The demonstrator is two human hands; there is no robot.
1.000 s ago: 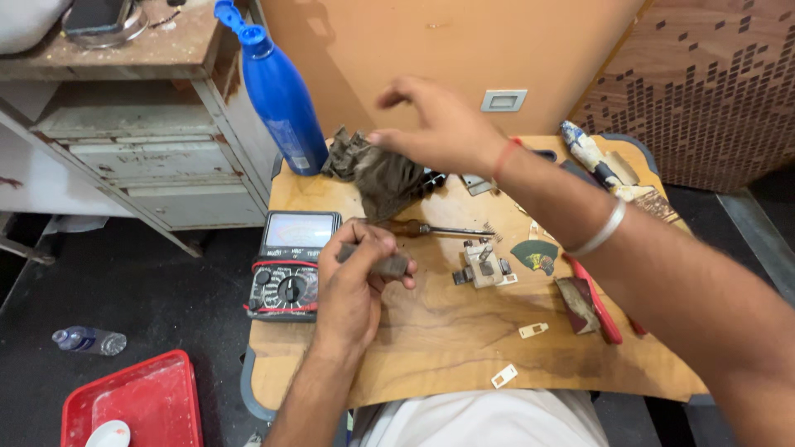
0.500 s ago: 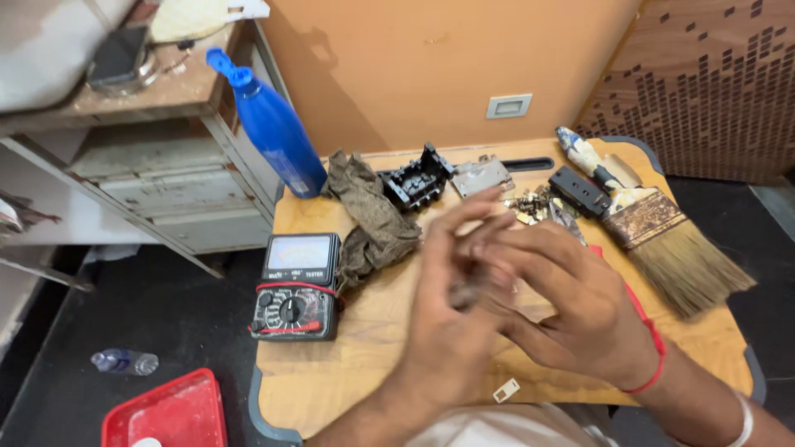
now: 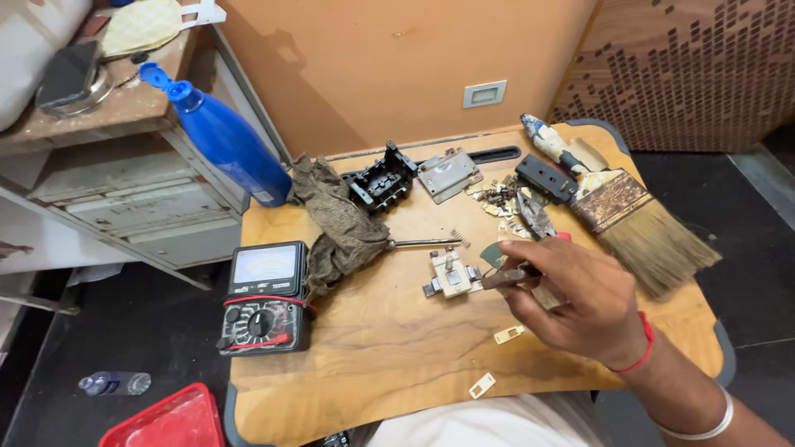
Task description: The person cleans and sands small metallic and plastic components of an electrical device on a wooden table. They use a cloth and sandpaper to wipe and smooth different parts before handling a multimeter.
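The right hand [image 3: 580, 302] reaches palm-down across the wooden table [image 3: 389, 348], fingers pinching a small dark metal piece [image 3: 507, 276] beside a beige switch part [image 3: 451, 275]; the left hand is out of view.

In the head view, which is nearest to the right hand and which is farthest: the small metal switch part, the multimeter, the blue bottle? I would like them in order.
Measured from the right hand:
1. Small metal switch part: on the table just left of the fingertips.
2. Multimeter: at the table's left edge, beyond the cloth.
3. Blue bottle: far left corner, leaning by the shelf.
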